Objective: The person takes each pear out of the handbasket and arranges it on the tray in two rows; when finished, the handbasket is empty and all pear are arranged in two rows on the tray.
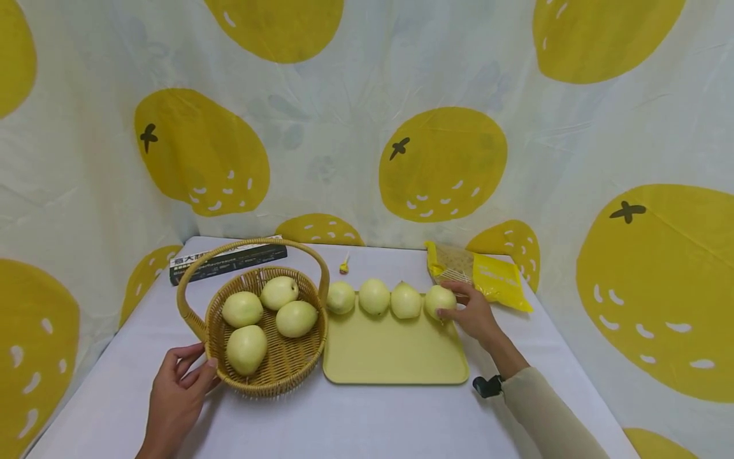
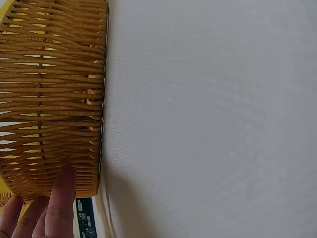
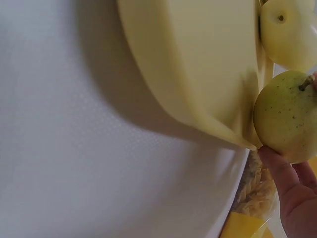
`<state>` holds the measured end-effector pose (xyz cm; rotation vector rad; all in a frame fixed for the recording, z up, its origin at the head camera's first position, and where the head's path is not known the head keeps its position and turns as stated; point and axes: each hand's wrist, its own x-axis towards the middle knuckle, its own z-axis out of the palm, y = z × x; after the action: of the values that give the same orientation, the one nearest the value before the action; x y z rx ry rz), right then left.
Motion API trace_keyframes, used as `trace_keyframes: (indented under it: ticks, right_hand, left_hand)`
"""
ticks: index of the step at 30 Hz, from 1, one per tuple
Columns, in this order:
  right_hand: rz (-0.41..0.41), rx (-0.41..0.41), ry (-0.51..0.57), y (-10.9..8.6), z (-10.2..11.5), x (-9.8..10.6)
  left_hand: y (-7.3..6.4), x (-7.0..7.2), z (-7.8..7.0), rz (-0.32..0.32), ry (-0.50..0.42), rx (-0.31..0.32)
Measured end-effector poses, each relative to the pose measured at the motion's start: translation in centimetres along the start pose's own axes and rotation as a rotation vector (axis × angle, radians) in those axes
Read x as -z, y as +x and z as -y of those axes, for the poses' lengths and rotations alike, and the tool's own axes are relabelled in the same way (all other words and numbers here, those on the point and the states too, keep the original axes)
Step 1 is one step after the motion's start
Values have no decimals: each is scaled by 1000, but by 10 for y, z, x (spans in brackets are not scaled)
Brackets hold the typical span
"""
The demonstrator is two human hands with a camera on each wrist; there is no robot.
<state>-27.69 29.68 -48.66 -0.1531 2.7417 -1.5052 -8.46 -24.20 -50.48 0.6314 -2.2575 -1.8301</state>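
Left hand [image 1: 180,386] clamped on rim of wicker basket [image 1: 269,387] (four pears [image 1: 246,349] inside), just left of tray [image 1: 395,354]. Right hand [image 1: 474,313] pinches end pear [image 1: 439,301] at tray's far right corner, three others [image 1: 374,297] along far edge. Beyond tray: pasta bag [image 1: 500,280], lollipop [image 1: 344,265], dark box [image 1: 246,262].

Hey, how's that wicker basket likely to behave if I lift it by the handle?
The wicker basket probably feels weighty, with four plump fruits inside. Those look rounded and loose, with room beside them, so they may roll if it tilts. The handle seems stiff, since it stands arched.
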Motion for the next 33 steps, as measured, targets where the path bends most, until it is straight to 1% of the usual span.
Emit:
trace_keyframes:
  ticks: [1, 2, 8, 9, 16, 23, 27, 30, 33]
  right_hand:
    - [3, 1, 2, 1, -1, -1]
    - [8, 2, 8, 0, 4, 0]
    - [33, 47, 6, 5, 6, -3]
    - [35, 53, -3, 8, 1, -4]
    - [58, 26, -16, 10, 2, -6]
    - [28, -25, -41, 5, 4, -4]
    - [12, -12, -51, 2, 7, 0]
    - [-32, -4, -33, 0, 12, 2]
    - [-87, 17, 11, -4, 21, 3]
  left_hand:
    - [0, 0, 0, 1, -3, -1]
    - [0, 0, 0, 3, -7, -3]
    - [0, 0, 1, 3, -15, -6]
    - [0, 0, 1, 3, -14, -4]
    - [0, 1, 2, 17, -28, 10]
    - [-1, 2, 0, 19, -48, -4]
    - [-2, 2, 0, 14, -32, -11]
    - [-1, 2, 0, 15, -21, -9]
    - [0, 2, 0, 19, -14, 0]
